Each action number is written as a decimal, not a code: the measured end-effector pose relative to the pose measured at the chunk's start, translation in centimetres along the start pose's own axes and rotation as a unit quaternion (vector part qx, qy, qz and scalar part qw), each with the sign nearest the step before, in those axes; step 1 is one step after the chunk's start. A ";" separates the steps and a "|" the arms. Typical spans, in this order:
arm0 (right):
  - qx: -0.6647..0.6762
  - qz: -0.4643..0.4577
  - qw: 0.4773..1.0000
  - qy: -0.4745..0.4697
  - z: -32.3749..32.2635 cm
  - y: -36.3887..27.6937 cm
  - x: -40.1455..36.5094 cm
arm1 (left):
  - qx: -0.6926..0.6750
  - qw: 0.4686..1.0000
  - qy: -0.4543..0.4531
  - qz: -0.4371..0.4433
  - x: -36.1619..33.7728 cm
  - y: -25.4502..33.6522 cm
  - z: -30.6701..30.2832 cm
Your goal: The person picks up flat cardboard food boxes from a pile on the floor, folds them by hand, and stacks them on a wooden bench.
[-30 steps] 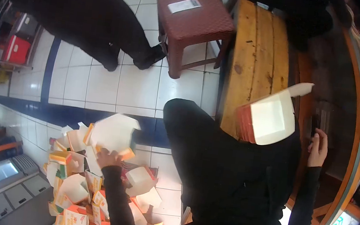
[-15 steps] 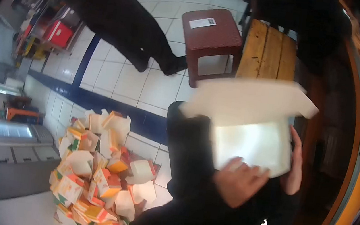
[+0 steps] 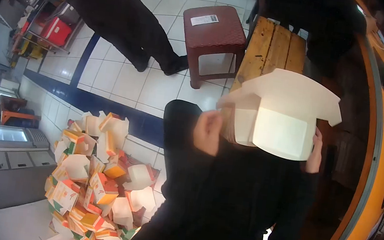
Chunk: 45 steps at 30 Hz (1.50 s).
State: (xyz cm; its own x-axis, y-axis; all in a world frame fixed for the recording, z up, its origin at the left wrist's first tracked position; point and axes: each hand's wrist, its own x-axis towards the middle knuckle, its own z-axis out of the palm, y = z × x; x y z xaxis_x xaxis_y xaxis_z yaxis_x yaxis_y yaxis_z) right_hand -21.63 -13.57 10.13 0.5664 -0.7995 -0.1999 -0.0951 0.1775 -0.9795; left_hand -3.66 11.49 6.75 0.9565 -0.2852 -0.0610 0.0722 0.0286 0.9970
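Observation:
A partly folded paper food box (image 3: pixel 282 133), white inside with its wide lid flap standing up, is held over my lap. My right hand (image 3: pixel 315 152) grips the box's right side, its fingers partly hidden behind the wall. At the left, my left hand (image 3: pixel 208 131) is curled beside brown layered edges (image 3: pixel 230 125), which look like stacked cardboard. Whatever lies within those left fingers is hidden. On the floor to the left lies a heap of folded orange, white and green boxes (image 3: pixel 105 186), several with lids open.
A maroon plastic stool (image 3: pixel 215 31) stands ahead on the tiled floor, next to a wooden bench (image 3: pixel 275 46). A person's dark-trousered legs (image 3: pixel 131 31) are at the upper left. An orange-edged counter (image 3: pixel 381 143) runs along the right. A red cooler box (image 3: pixel 56 31) sits on a rack.
My left hand has moved left and up from the box's front edge to the layered edges. The box has tilted and shifted slightly, still in my right hand. The view has turned a little.

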 end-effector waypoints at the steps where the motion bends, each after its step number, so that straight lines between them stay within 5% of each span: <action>1: -0.011 -0.023 1.000 -0.016 0.1 1.0 1.1 | -0.005 1.000 0.002 -0.002 1.2 -2.2 0.1; 6: -0.060 -0.053 0.995 -0.054 4.2 1.4 3.2 | -0.070 0.989 -0.115 -0.064 2.4 -5.4 0.6; 11: -0.070 -0.024 0.995 -0.069 4.6 2.8 4.5 | -0.070 0.987 -0.146 0.002 1.7 -6.8 1.4; 14: -0.038 0.012 0.996 -0.081 3.5 3.3 5.1 | -0.051 0.989 -0.138 -0.012 1.3 -4.8 1.3; 20: -0.286 -0.048 0.957 0.014 4.6 1.3 3.9 | 0.012 0.990 -0.140 0.011 1.1 -4.6 1.1; 26: -0.204 0.020 0.979 0.008 4.4 1.2 3.3 | -0.079 0.983 -0.162 -0.029 1.1 -2.8 2.3; 30: -0.223 0.019 0.973 -0.051 5.3 1.6 3.5 | 0.011 0.988 -0.156 0.018 1.1 -3.5 2.2; 36: -0.398 0.016 0.916 -0.042 8.3 -3.0 2.2 | -0.018 0.993 -0.110 0.041 1.0 -4.3 3.8; 45: -0.548 -0.157 0.821 0.026 7.6 -0.4 4.0 | -0.032 0.993 -0.115 0.005 1.7 -2.3 4.3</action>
State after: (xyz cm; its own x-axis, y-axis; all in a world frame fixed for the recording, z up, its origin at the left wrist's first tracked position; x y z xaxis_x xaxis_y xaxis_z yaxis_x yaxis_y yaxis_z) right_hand -13.08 -12.44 9.87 0.6710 -0.7356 0.0928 -0.6471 -0.6421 -0.4110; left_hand -3.41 6.76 4.53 0.8675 -0.4964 -0.0311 0.0876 0.0908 0.9920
